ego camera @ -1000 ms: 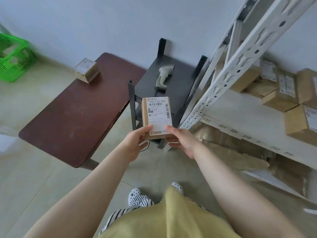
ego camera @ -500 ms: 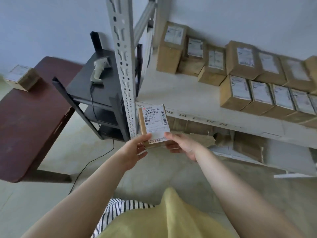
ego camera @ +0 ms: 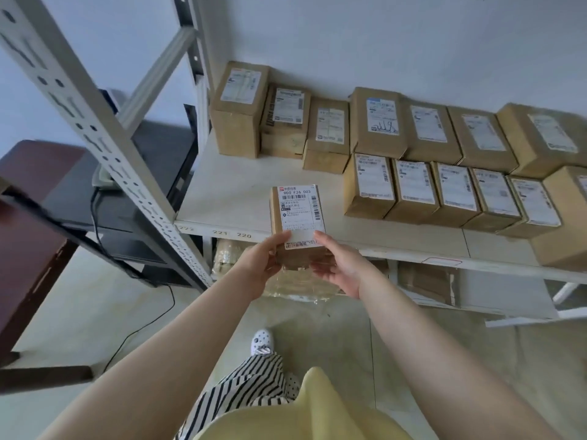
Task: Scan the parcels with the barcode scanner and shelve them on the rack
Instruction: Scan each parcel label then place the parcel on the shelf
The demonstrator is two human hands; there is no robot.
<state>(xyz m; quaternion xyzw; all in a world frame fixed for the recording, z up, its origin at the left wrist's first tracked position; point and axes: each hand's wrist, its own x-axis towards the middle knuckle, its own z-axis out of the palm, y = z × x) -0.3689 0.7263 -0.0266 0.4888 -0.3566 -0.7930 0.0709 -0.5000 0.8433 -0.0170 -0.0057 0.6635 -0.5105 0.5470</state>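
A small brown cardboard parcel with a white printed shipping label (ego camera: 298, 217) is held out over the front edge of the white metal rack shelf (ego camera: 235, 198). It is gripped at its near end by both hands: the left hand (ego camera: 263, 265) with the thumb pressed on the label's lower corner and the fingers curled beneath, the right hand (ego camera: 336, 265) likewise with the thumb on top and the fingers under the box. The parcel is not yet set down; it hangs above the bare left part of the shelf, just beside the front row of labelled brown cartons (ego camera: 444, 195). Behind that row, a back row of taller brown cartons (ego camera: 349, 125) stands against the wall, so much of the shelving appears done. A pale barcode scanner (ego camera: 103, 179) seems to lie on the black side bench (ego camera: 158, 173) behind the rack's perforated upright (ego camera: 95, 128), though it is mostly hidden. The scan of this parcel is judged complete, since the scanner is left aside; its placing remains. Whether further parcels wait cannot be told.
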